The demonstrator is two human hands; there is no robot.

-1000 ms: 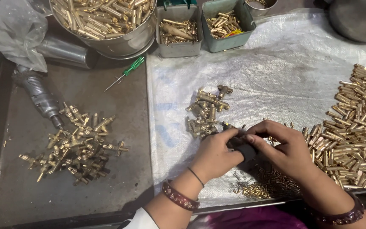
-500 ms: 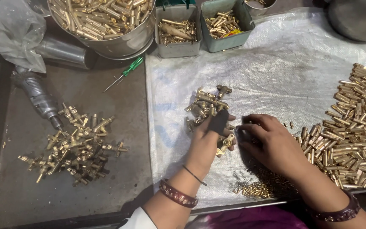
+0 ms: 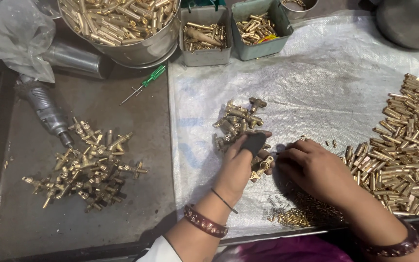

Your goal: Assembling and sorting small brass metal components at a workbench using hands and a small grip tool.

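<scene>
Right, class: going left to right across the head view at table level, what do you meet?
Power tool → pile of brass fittings → green screwdriver → left hand → right hand → heap of brass pins.

Dark grey metal table [image 3: 98,218], worn and scuffed, white woven sheet [image 3: 326,82] spread over its right half, even light

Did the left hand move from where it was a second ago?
Yes. The left hand slid up and left, away from the right hand, onto the small pile of brass fittings on the white sheet.
</scene>
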